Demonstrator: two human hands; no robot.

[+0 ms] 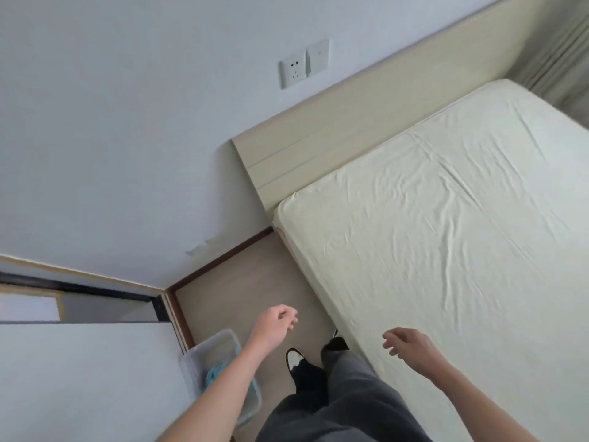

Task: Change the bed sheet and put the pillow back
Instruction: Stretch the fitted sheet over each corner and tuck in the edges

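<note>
A pale cream sheet (446,237) covers the mattress, lightly wrinkled and pulled over the near corner by the headboard (334,132). I stand in the aisle beside the bed. My left hand (275,323) hangs over the floor with fingers loosely curled, holding nothing. Above the bed's near edge hovers my right hand (411,346), its fingers relaxed and empty. No pillow is in view.
A clear plastic bin (220,349) with blue cloth inside stands on the floor at my left, against a white panel (79,378). A wall socket (293,71) sits above the headboard. Curtains (557,49) hang at the far right. The aisle is narrow.
</note>
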